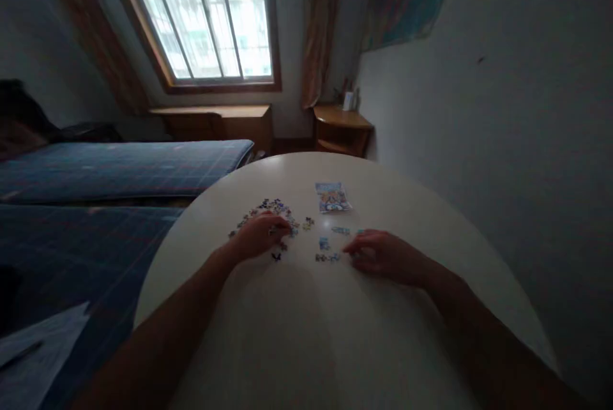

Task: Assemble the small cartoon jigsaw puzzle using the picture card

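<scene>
On a round pale table, my left hand point(258, 234) lies over a loose heap of small jigsaw puzzle pieces point(275, 205). Its fingers are bent, with a gap to the thumb where pieces show. One dark piece point(276, 257) lies just below that hand, and a few yellowish pieces point(308, 223) are to its right. My right hand point(378, 251) rests on the table with bent fingers apart, beside a short row of joined pieces point(327, 258). Above that row are a blue piece group point(324, 243) and another small strip point(340, 230).
A printed picture packet point(332, 197) lies beyond the pieces on the table point(287, 333). Blue plaid beds point(119, 167) stand to the left, with papers point(43, 352) at the lower left. The wall point(502, 142) runs along the right; a wooden corner shelf point(342, 117) stands behind.
</scene>
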Available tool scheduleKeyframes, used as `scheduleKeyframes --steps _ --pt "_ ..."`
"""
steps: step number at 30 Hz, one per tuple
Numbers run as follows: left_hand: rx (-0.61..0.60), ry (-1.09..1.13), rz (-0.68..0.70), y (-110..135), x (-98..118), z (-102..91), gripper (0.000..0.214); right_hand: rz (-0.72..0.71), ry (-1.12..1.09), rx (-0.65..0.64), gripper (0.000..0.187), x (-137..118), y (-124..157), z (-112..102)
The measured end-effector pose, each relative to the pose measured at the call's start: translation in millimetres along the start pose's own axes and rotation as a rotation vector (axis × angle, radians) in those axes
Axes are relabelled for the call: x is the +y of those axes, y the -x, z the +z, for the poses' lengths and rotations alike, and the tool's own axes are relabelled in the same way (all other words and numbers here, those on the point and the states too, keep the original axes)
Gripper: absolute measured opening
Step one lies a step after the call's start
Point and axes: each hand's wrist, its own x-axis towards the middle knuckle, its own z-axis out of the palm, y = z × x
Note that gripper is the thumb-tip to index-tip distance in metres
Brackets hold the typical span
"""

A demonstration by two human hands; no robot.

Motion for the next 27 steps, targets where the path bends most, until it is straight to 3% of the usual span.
scheduleKeyframes --steps 5,10,18,27 --pt "-0.077 -0.013 0.160 1 -5 -1.6 0.015 -0.017 -0.005 0.012 0.025 4 0 3" --pt "-0.006 -0.103 0.102 0 -1 4.7 0.017 -0.009 -0.025 0.015 0.026 6 1 3" --pt "-0.069 -0.181 0.195 1 19 11.5 0.017 0.049 -0.027 0.013 0.024 7 2 1" --pt "-0.096 -0.242 0.129 -1 35 14.9 0.013 0.071 0.004 0.005 0.025 8 2 -2"
